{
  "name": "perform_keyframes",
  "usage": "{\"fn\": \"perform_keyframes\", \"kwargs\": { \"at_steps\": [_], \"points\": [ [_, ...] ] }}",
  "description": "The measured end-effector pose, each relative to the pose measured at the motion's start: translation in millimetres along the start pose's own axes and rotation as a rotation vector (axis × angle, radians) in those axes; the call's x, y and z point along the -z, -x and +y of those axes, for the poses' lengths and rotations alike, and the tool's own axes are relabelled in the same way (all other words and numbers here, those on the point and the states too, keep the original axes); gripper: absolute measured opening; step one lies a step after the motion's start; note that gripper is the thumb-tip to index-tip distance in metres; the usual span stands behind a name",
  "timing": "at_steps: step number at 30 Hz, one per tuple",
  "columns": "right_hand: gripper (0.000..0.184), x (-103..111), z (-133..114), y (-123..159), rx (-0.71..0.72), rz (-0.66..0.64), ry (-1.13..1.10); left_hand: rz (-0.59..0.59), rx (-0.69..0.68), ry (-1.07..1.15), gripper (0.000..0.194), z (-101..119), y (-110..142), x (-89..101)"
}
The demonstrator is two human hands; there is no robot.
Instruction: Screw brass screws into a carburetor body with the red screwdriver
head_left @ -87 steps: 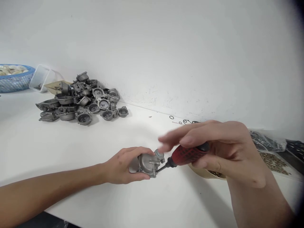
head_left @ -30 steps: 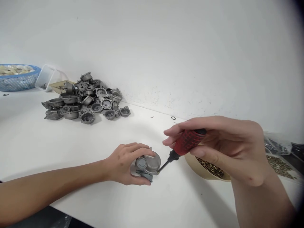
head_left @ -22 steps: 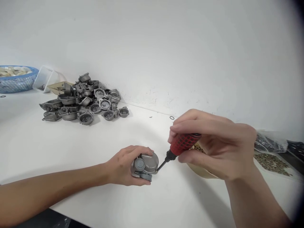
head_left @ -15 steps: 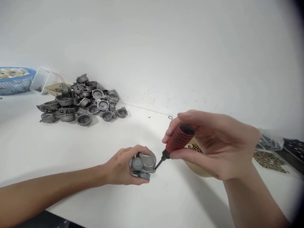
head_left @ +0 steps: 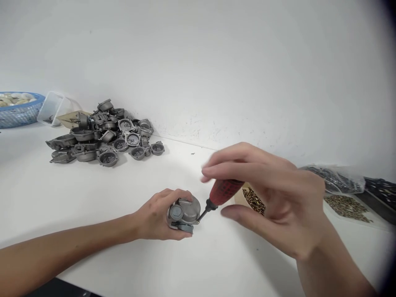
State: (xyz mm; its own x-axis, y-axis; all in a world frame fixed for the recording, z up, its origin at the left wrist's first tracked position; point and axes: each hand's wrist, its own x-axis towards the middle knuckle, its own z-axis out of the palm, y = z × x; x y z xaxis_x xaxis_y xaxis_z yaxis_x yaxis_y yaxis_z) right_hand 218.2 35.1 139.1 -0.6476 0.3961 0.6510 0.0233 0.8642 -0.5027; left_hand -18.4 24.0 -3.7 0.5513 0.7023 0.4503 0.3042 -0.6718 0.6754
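My left hand (head_left: 156,214) is wrapped round a grey metal carburetor (head_left: 191,209), holding it on the white table with its rounded bowl upward. A screwdriver (head_left: 224,192) with a red and black handle leans into it, its tip on a small screw (head_left: 197,222) at the bowl's near right corner. My right hand (head_left: 272,198) is curled loosely over the handle. Its fingers lie across the handle's top end and hide it, while the thumb stands off the handle's lower side.
Grey carburetor bowls (head_left: 108,158) are heaped at the back left, beside a clear plastic container (head_left: 54,108) and a blue basket (head_left: 24,117). Behind my right hand stands a tub of brassy screws (head_left: 254,201). Farther right are a tray of small brass pieces (head_left: 346,207) and a plastic bag (head_left: 340,178).
The right hand's fingers have shifted over the top of the screwdriver handle, and the thumb has come away from it. The screwdriver tip stays at the screw; the left hand keeps its hold.
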Motion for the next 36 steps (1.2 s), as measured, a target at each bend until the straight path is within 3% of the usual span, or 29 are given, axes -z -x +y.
{"fn": "perform_keyframes", "kwargs": {
  "at_steps": [3, 7, 12, 17, 22, 26, 32, 36],
  "points": [
    [0.053, 0, -4, -2, 0.022, -0.034, -0.03, -0.012, -0.025, -0.002, 0.064, -5, 2, -0.6],
    [0.047, -3, -4, -3, 0.131, 0.063, 0.03, -0.017, -0.016, 0.038, 0.068, -7, 4, -2.0],
    [0.053, -3, -5, -1, 0.037, -0.044, -0.005, -0.013, -0.036, 0.037, 0.067, -8, 5, -2.5],
    [0.047, -5, 2, -1, 0.115, 0.089, 0.084, -0.05, 0.003, 0.074, 0.069, -8, 3, -1.1],
    [0.049, 0, 4, 0, 0.018, -0.076, -0.049, -0.037, -0.015, 0.074, 0.067, -7, 3, -0.7],
    [0.049, 1, 8, 0, 0.086, 0.01, -0.011, -0.048, 0.01, 0.074, 0.068, -6, 3, -0.5],
    [0.045, 3, 5, 1, 0.012, -0.08, -0.067, -0.033, -0.015, 0.062, 0.067, -9, 2, -1.7],
    [0.046, 1, 7, 1, 0.039, -0.008, -0.018, -0.041, 0.01, 0.075, 0.069, -8, 2, -1.0]
  ]
}}
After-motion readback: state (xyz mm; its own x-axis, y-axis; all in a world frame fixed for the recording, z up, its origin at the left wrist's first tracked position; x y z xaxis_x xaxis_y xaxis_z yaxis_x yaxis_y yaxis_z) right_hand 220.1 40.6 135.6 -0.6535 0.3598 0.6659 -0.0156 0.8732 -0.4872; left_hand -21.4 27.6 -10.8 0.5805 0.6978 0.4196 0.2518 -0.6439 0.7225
